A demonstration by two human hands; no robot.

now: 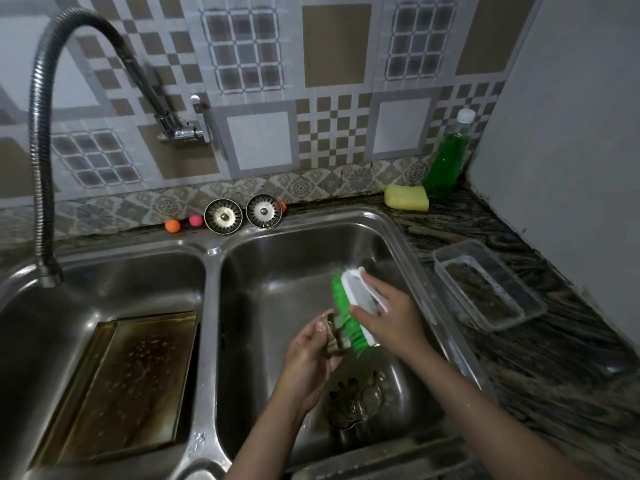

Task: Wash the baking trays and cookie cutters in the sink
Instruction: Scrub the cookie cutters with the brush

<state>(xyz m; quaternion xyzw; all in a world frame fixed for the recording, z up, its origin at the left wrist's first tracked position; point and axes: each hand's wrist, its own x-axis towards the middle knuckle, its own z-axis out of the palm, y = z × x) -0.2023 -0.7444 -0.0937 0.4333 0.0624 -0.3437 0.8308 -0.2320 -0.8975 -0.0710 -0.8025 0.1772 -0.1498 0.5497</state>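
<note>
Baking tray (117, 382) in left basin, cookie cutters (356, 400) in right.

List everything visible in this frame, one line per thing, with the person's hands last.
sink: 1, steel, double basin
faucet: 1, grey hose, over left basin
baking tray: 1, stained gold, left basin
cookie cutters: several, metal, right basin floor
held cutter: 1, metal, in left hand
brush: 1, green bristles, in right hand
strainers: 2, steel, back ledge
balls: 3, orange and pink, back ledge
sponge: 1, yellow, counter
soap bottle: 1, green, corner
container: 1, clear, right counter
left hand: grip on cutter
right hand: grip on brush
</note>
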